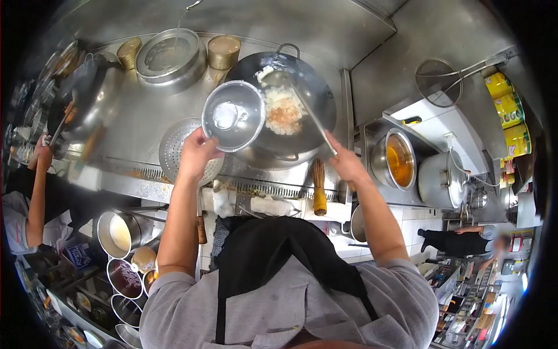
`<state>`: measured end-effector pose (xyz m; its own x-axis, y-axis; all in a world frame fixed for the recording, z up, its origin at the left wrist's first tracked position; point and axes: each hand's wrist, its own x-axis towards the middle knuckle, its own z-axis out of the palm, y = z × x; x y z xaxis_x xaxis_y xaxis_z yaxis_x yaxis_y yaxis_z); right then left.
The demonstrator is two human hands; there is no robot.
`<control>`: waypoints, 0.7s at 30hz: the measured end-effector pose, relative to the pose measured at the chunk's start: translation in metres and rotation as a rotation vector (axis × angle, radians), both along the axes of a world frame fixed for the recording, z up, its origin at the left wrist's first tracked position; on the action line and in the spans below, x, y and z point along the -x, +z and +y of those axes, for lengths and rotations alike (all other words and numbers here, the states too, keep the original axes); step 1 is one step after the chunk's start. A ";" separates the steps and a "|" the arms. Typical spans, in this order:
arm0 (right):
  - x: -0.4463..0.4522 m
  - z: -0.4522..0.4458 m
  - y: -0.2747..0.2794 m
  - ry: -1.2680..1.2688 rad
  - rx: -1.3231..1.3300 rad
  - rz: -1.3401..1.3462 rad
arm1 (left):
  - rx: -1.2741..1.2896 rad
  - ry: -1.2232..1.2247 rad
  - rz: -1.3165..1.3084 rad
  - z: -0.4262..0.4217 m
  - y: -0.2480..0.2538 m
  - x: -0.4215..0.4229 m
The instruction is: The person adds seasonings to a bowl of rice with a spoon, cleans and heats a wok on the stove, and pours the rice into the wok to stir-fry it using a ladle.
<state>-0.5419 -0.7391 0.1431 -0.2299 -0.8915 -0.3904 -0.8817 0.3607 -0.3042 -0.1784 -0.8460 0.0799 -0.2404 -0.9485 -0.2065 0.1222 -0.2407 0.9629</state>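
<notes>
My left hand (199,152) grips the rim of a shiny metal bowl (233,116), which is tilted beside the left part of a dark wok (319,87). Inside the wok lies pale food with an orange-brown patch (283,114). My right hand (347,164) is closed round the handle of a long metal ladle (313,115), whose head rests by the white food at the back of the wok. Under my left forearm a perforated strainer (172,146) lies partly hidden.
A bamboo brush (319,186) stands at the front edge. Behind are two tins (224,53) and a lidded pot (168,57). On the right are a pot of orange liquid (400,159) and a large pot (443,181). Another person's arm (36,200) works at left; a person (459,240) stands far right.
</notes>
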 end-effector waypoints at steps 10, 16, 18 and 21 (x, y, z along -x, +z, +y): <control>0.049 -0.007 -0.082 0.104 0.113 -0.027 | -0.034 0.194 0.023 0.072 -0.002 0.025; 0.104 0.037 -0.004 0.178 0.128 -0.087 | -0.088 0.413 -0.038 0.155 0.013 0.051; 0.123 0.049 0.005 0.182 0.145 -0.071 | -0.112 0.441 -0.066 0.180 0.001 0.053; 0.154 0.044 -0.023 0.263 0.058 0.024 | -0.160 0.510 -0.118 0.217 0.002 0.070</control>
<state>-0.6963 -0.6953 0.1197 0.0039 -0.9426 -0.3338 -0.9499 0.1009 -0.2959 -0.2489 -0.6293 0.0819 0.2753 -0.8932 -0.3556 0.1554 -0.3237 0.9333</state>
